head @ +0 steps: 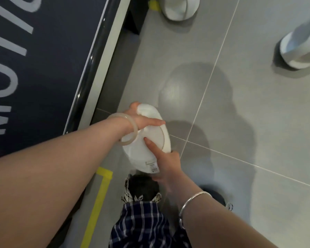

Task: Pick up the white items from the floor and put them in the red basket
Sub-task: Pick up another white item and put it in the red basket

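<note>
Head view, both hands [143,120] gripping white plates [147,140], label unreadable

White dish [147,140], grey floor [240,122], navy-checked trousers [141,222].

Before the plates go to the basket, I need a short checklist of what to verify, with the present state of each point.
1. Left hand holds the plates: ok, thumb lies across the top plate's underside, fingers curl over the far rim.
2. Right hand holds the plates: ok, it grips the near rim with the index finger pressed on the underside.
3. Plates off the floor: ok, they are tilted in both hands above the tiles.
4. Red basket located: cannot tell, it is not in view.
5. White items left on the floor: not ok, a white bowl and a white cup lie on the tiles.
</note>
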A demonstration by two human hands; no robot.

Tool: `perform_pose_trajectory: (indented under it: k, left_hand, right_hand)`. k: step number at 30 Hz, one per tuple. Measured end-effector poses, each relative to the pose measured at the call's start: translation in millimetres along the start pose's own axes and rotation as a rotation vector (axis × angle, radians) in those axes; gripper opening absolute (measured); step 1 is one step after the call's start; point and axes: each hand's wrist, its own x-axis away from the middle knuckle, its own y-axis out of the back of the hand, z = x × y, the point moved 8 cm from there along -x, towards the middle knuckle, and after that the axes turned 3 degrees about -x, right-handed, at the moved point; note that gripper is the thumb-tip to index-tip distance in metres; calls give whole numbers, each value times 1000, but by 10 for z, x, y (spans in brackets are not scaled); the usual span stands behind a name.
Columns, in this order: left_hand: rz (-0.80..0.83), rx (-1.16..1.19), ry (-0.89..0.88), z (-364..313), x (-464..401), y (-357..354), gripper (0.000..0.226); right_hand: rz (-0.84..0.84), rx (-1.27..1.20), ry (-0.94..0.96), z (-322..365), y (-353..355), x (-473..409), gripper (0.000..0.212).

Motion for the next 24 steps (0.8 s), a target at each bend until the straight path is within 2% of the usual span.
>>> perform_pose_trajectory:
  k: [3, 7, 11, 14, 19, 24]
  left_hand:
    - [36, 198, 122, 133, 113, -126, 106]
    - [92, 177, -112, -56, 185, -329, 80]
    - [138, 357, -134, -70, 166, -467, 66]
    - [101, 347, -172, -75, 130, -489, 54]
    - [141, 364, -132, -61, 268, -616, 53]
    - [212, 376, -126, -199, 796, -839, 60]
  right_hand:
    - [-64, 237, 144, 334, 359, 36, 85]
    - [-91, 495, 330, 735, 649, -6, 71]
    - [-21, 557, 353, 776, 729, -141, 81]
    - [59, 591, 354, 747, 748, -159, 58]
    - [16, 454, 345, 619, 935, -58, 79]
    - [-16, 457, 350, 532, 1303, 482, 103]
